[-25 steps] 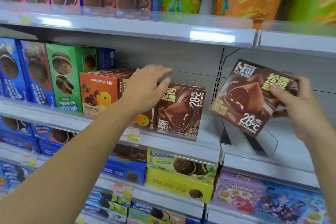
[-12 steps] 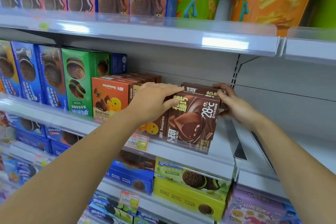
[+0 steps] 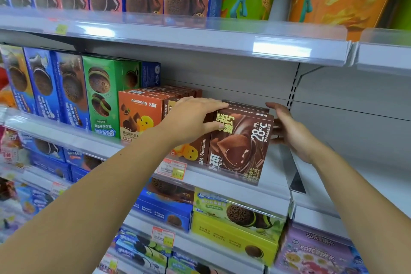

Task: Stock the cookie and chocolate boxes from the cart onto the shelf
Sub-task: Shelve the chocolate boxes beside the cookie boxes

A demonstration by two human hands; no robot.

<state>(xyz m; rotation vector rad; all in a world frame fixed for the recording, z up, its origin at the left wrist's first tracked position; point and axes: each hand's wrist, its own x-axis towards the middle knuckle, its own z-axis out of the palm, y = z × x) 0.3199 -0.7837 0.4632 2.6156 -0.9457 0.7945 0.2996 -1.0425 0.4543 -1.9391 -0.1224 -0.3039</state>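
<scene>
Our left grip (image 3: 193, 120) lies flat on the top left edge of the brown chocolate box (image 3: 242, 144), fingers straight, thumb across its front and covering some print. Our right grip (image 3: 293, 133) presses straight fingers against the box's right side, clasping nothing; their tips hide behind it. The box stands upright at the front of the middle shelf (image 3: 233, 187). Behind it, only the top of a second brown box (image 3: 244, 104) shows.
</scene>
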